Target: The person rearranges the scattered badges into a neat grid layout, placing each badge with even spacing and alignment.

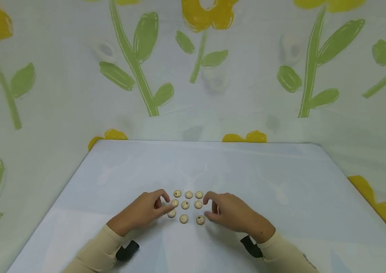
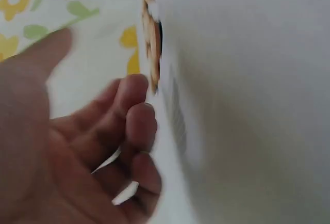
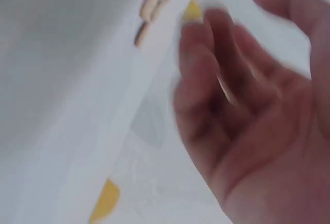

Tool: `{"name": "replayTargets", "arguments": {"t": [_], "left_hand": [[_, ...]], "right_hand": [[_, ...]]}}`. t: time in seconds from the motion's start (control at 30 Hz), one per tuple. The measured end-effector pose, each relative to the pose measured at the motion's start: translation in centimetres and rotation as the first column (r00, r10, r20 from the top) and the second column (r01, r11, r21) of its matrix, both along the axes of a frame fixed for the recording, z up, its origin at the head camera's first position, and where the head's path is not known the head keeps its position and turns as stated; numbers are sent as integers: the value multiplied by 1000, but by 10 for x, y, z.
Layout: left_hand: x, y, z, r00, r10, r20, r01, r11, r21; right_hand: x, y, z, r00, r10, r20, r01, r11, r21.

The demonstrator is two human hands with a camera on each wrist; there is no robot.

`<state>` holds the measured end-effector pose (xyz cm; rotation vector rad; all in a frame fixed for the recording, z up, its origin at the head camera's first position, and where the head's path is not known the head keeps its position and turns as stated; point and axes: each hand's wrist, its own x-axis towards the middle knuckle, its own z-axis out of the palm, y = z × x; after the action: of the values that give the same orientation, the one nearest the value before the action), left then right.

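Several small round wooden discs [image 1: 185, 205], pale with dark marks on their faces, lie flat on the white table in rough rows. To their left is my left hand [image 1: 146, 208], thumb and index finger apart, the fingertips overlapping the left-hand discs [image 1: 171, 213] in the head view. On the other side my right hand [image 1: 232, 212] hovers with its fingers bent loosely, its thumb close to the near right disc [image 1: 200, 220]. Nothing shows between the fingers of either hand. In the right wrist view the discs [image 3: 150, 4] appear edge-on beyond the fingertips.
The white table [image 1: 264, 170] reaches back to a wall sheet [image 1: 77, 76] printed with yellow flowers and green leaves. A black wrist strap [image 1: 127, 251] sits at the left cuff, and another strap [image 1: 251, 246] at the right cuff.
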<state>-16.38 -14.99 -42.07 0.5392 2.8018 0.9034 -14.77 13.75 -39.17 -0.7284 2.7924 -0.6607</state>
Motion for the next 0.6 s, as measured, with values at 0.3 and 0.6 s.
{"name": "replayTargets", "arguments": {"t": [0.3,0.6], "left_hand": [[-14,-33,51,890,113,-441,-250,931,-265],[-36,-60,35,944,150,-293,-271,860,-432]], "right_hand": [[-13,76,17,910,-185,-371,239,965,107],[-23,107,3,921,-205,-331,300,915,269]]}}
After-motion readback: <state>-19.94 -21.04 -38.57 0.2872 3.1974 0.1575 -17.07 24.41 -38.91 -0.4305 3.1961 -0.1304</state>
